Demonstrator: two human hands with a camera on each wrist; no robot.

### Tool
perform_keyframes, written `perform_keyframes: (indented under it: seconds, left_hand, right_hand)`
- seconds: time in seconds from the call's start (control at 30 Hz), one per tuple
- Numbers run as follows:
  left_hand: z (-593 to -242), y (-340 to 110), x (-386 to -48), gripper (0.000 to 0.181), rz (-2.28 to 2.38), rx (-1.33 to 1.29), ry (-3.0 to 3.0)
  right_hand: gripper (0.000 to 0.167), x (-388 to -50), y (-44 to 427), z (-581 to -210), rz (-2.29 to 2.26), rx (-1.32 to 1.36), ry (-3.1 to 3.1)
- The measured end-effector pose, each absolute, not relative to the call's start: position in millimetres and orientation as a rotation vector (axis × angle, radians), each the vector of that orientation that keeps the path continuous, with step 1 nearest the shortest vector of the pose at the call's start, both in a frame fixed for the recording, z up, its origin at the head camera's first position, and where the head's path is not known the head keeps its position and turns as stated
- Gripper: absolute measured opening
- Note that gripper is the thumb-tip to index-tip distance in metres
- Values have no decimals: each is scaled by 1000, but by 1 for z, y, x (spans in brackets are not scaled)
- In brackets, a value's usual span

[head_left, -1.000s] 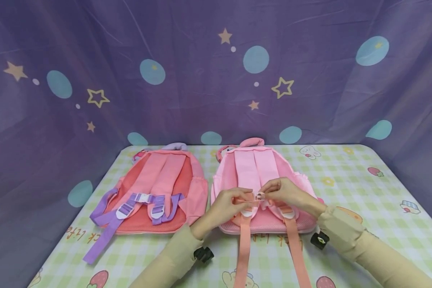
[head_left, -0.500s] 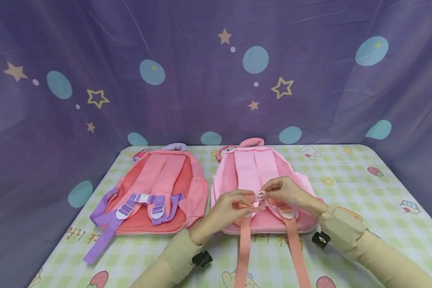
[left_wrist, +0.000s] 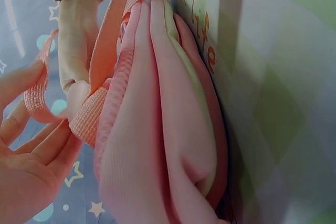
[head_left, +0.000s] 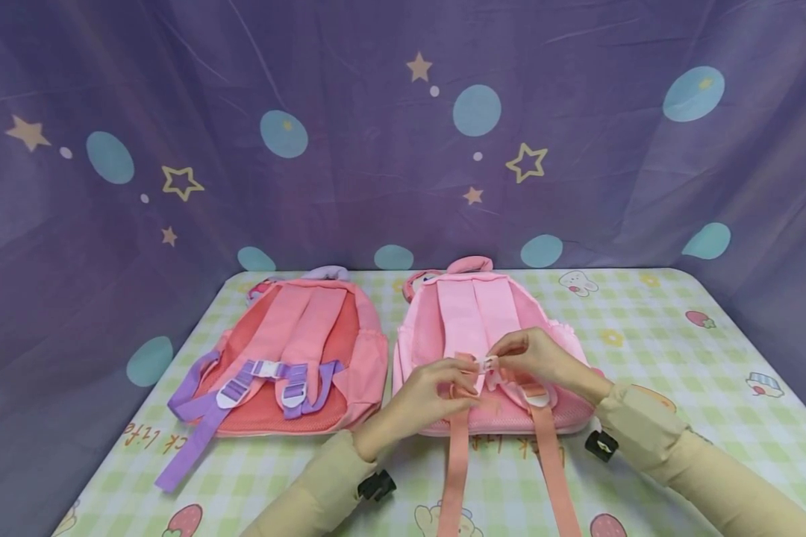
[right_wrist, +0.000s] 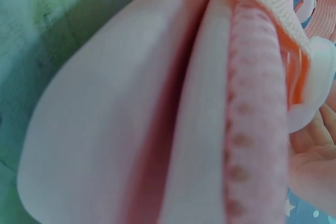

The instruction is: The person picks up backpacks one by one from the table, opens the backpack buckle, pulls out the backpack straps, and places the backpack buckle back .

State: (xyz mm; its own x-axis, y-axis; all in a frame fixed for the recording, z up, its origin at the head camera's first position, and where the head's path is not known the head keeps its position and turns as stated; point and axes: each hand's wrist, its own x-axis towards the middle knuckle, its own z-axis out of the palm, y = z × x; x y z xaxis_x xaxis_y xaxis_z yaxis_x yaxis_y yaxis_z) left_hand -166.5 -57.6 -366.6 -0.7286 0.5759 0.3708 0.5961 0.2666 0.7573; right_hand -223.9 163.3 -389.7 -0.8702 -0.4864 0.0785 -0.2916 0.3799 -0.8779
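A slack orange woven-webbing strap [left_wrist: 37,98] could have twisted or slipped if the left fingers eased.
Toward five o'clock in the head view, on the pale-pink fabric backpack [head_left: 425,321], the right hand [head_left: 542,361] pinched the small white plastic buckle [head_left: 489,365]; the left hand [head_left: 422,391], at its eight o'clock, held the strap, having shifted toward six o'clock since the earlier frame.

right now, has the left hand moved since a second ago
Yes, slightly: in the head view, the left hand has shifted down, toward the orange lettering below the pink backpack.
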Motion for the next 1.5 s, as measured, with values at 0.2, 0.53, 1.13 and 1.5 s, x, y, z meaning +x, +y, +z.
perform_keyframes:
  seconds: [0.2, 0.53, 1.13, 1.5]
  left_hand:
    - [-352, -59, -160, 18, -1447, -1228, -2476]
    - [-351, -57, -168, 20, -1589, -1121, -2580]
    - [-372, -46, -217, 13, -1025, -1086, -2619]
    - [-376, -45, -230, 13, -877, -1192, -2640]
  right_hand:
    - [10, -222, 163, -387, -1447, -770, 2506]
    - [11, -220, 165, -388, -1400, -833, 2560]
    - [10, -217, 166, -391, -1375, -917, 2662]
    - [9, -215, 165, -389, -1391, -929, 2673]
